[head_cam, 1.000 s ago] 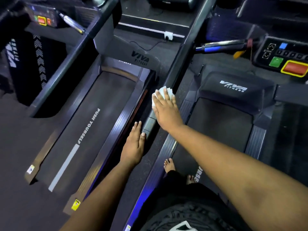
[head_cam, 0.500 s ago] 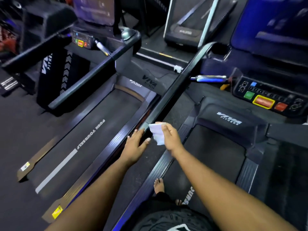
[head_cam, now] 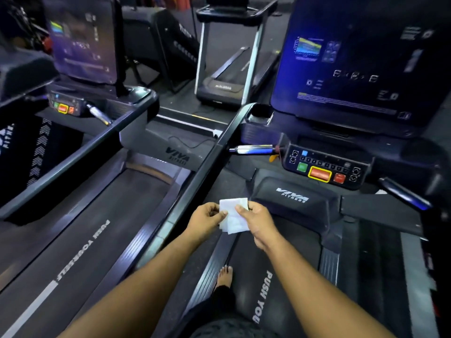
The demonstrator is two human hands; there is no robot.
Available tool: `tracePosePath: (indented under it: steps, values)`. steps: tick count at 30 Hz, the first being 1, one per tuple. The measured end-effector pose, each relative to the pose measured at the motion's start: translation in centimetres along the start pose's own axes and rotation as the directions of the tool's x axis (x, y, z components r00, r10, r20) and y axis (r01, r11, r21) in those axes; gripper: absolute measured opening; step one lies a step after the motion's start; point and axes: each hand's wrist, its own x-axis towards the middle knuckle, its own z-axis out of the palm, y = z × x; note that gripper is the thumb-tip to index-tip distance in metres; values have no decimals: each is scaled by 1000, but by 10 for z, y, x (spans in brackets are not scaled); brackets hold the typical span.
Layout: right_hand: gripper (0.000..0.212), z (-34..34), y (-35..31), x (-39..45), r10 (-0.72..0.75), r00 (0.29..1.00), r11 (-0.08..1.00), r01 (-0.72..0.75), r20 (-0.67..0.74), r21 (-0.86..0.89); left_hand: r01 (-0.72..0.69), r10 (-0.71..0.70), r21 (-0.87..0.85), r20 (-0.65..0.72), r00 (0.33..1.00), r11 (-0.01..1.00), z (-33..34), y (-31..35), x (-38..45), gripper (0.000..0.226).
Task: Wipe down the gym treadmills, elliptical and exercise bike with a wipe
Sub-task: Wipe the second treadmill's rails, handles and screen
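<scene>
The white wipe [head_cam: 233, 216] hangs in the air, folded and crumpled, above the front left corner of the right treadmill's belt [head_cam: 275, 259], just behind its motor cover [head_cam: 290, 198]. The left hand [head_cam: 207, 217] pinches the wipe's left edge between thumb and fingers, and the right hand [head_cam: 256, 222] grips its right side with the thumb laid across the front. A bare foot [head_cam: 223, 276] stands on the left side rail [head_cam: 210, 272] of that treadmill. Ahead, the control panel [head_cam: 324, 167] with green, red and yellow-framed buttons sits under the big screen [head_cam: 358, 59]. A black handrail [head_cam: 207, 164] runs between this machine and the left treadmill [head_cam: 92, 230], whose belt reads "PUSH YOURSELF"
</scene>
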Motion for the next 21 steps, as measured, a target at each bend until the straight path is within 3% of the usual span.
tracePosePath:
  steps: [5,10,14,15,18,21]
  values:
    - [8,-17,-23,60,-36,988,998,27,-148,-61,-81,70,190,68,995,978,8,8,80,10]
    - [8,-27,-44,121,-149,964,952,79,-221,-295,-299,267,545,139,954,783,-1,18,149,28]
    - [14,-29,-79,189,-291,942,771,126,-170,-624,-360,346,724,177,921,589,-11,24,224,46]
    - [11,-27,-87,207,-318,936,726,137,-152,-674,-363,327,741,203,923,565,-13,25,241,54]
    - [33,-23,-106,246,-431,899,567,207,-73,-797,-372,235,807,294,927,458,-15,31,284,78]
    - [45,-20,-104,284,-452,889,346,250,73,-904,-413,162,836,380,911,362,-12,31,320,85]
